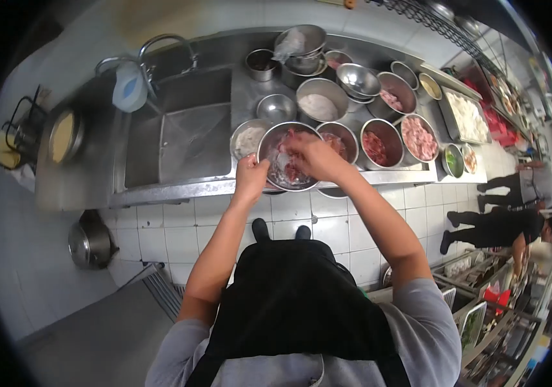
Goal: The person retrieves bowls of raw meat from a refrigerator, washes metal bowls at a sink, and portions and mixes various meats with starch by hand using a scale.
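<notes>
A steel mixing bowl (264,143) at the sink counter's front edge holds red raw meat (294,173) with whitish wet residue on its inner wall. On its left side, my left hand (251,177) is closed on the rim. My right hand (315,157) reaches in from the right, fingers curled among the meat; their tips are partly hidden. Behind my left hand stands a bowl of pale, whitish food (249,139). Right of the mixing bowl, close to my right wrist, is a pot with reddish meat (335,143).
Left is a steel sink (195,145) with a blue-white jug (129,87) by the taps. Several pots stand behind and right, including diced pink meat (420,137) and dark red meat (374,148). A white-filled tray (464,116) is farther right. Two people (534,187) stand at right.
</notes>
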### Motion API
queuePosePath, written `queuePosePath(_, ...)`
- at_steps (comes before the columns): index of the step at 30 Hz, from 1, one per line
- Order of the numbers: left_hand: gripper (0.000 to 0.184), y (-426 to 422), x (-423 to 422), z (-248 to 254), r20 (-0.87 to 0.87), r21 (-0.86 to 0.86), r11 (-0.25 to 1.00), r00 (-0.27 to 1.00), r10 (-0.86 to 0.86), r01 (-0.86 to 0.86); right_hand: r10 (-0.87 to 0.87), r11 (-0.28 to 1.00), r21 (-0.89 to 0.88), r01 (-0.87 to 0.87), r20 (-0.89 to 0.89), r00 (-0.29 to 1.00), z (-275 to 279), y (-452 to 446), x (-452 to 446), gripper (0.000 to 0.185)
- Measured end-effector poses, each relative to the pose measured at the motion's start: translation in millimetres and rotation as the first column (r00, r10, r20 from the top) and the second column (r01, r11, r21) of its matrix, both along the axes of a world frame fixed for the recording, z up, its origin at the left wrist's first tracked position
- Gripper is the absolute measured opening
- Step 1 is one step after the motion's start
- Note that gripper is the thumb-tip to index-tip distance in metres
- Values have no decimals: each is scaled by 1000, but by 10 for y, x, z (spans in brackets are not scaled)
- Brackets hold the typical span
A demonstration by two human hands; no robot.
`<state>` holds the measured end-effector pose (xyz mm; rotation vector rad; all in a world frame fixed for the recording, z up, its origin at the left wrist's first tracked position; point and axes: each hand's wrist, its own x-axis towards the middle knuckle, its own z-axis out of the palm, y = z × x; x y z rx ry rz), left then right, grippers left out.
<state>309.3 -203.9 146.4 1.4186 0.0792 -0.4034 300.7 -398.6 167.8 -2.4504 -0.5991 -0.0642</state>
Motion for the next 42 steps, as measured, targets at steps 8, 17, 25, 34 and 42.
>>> queuePosePath(8,15,281,303,-399,276,422,898,961,6,-126,-75,972,-229,60,-56,996,-313,483,376,39)
queuePosePath(17,19,484,822,-737,295,290,916,937,189,-276,-85,996,22,84,83,993,-276,572,708,28)
queuePosePath(25,33,1254,813,-603,150,290,918,960,235,-270,-1,551,714,433,-518,855,-74,1227,1247,14)
queuePosePath(34,11,2195,77,-1059,-69,86,958,958,279,-273,408,213,792,573,-604,684,-578,3013,3051,21)
queuePosePath(42,15,2508,83,-470,17,69,946,948,317,-318,-166,974,194,115,273,948,-752,3267,3450,21)
